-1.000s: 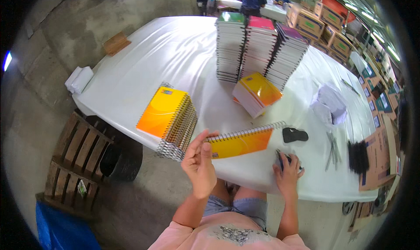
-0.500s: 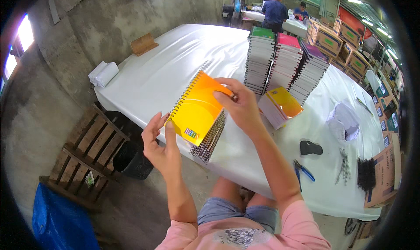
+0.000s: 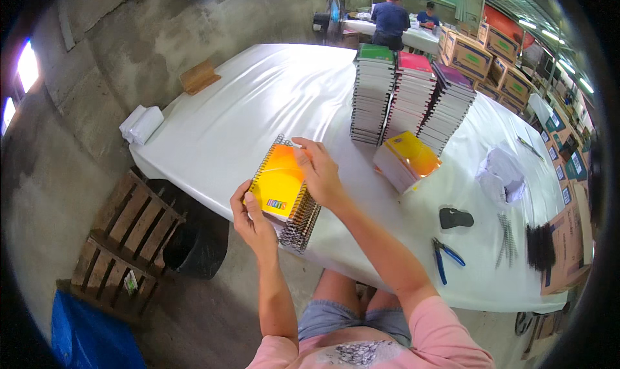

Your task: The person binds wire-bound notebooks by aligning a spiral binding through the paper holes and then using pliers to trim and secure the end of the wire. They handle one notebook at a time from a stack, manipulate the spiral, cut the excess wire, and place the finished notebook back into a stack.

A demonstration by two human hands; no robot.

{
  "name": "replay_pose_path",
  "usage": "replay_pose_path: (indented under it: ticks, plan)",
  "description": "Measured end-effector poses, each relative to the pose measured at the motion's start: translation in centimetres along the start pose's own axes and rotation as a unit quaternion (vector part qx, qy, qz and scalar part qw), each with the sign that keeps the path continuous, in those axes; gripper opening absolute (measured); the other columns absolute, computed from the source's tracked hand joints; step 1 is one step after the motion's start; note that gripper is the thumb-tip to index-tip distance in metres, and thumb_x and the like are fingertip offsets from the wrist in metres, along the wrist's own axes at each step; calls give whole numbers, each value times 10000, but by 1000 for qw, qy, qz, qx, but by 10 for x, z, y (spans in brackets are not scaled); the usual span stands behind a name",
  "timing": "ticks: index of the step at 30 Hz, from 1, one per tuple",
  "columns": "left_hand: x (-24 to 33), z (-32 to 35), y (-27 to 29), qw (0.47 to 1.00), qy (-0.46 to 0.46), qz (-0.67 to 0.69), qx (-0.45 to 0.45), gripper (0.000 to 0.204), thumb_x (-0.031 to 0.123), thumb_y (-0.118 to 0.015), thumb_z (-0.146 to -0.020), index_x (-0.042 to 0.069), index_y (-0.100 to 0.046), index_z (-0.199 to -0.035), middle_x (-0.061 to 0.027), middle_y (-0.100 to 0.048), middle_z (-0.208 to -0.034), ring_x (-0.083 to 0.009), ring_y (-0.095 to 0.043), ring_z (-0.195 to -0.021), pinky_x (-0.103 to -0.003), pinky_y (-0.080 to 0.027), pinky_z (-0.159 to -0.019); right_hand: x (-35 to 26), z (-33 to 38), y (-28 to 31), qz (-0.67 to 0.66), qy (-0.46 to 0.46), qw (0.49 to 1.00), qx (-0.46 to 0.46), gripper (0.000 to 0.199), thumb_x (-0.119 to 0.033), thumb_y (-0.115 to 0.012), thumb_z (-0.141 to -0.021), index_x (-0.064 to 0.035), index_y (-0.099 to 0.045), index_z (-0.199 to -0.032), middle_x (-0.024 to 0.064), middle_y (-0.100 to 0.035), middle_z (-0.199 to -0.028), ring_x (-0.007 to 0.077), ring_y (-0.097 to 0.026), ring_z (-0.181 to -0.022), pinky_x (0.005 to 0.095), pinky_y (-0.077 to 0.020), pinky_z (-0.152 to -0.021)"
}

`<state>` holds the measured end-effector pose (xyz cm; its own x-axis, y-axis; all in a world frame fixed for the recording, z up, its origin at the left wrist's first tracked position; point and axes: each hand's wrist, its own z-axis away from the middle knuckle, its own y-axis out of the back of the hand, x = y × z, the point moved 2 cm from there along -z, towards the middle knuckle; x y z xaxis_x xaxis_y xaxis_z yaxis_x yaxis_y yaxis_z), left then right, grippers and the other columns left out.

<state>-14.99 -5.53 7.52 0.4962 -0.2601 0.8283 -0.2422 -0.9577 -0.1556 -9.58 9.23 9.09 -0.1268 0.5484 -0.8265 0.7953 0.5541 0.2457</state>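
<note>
Left to right, across the white table (image 3: 252,104).

Left hand (image 3: 254,220): low, at the coil side near the lower corner. Thumb over the cover edge, fingers curled along the side; light pinch, gap nearly closed on the notebook. Wrist roughly straight, forearm rising from below.

Notebook (image 3: 279,183): yellow-orange cover up, on top of the pile (image 3: 302,223) near the table's front edge. Its coil faces left, while coils below show on the right; probably alternated so the spines do not build up on one side. Held from two opposite edges, likely for squaring it over the pile.

Right hand (image 3: 320,172): far right corner. Thumb on the cover, index reaching over the top edge, partly closed, gripping the notebook by that corner; underside hidden. Forearm slants in from lower right, elbow out.

Stacks (image 3: 374,94): three, tall, green, pink and purple on top, side by side; presumably sorted by cover colour. Block (image 3: 408,162) of yellow-covered books just in front, set at an angle.

Pliers (image 3: 447,259): handles toward the body, perhaps for easy right-hand reach. Black pad (image 3: 456,218) just beyond. Loose coils (image 3: 506,240) farther right, beside a black bundle (image 3: 541,247).
</note>
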Motion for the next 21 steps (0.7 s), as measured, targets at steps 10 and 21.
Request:
replay_pose_path:
  ticks: [10, 21]
  plan:
    - [22, -10, 49, 978, -61, -35, 197, 491, 409, -324, -966, -6, -420, -1211, -133, -461, -1223, -241, -437, -1173, -403, -334, -989, 27, 11, 175, 487, -149, 825, 245, 521, -340, -623, -789, -84, -511, -1228, 143, -530, -1198, 309, -458, -1149, 431, -367, -951]
    - [105, 82, -29, 928, -351, 18, -120, 304, 270, -500, -900, 29, -456, -1080, -161, -464, -1108, -279, -495, -1024, -400, -406, -898, 107, 37, 283, 365, -341, 853, 152, 474, -390, -716, -727, -74, -638, -1072, 103, -674, -939, 284, -632, -900, 393, -463, -787]
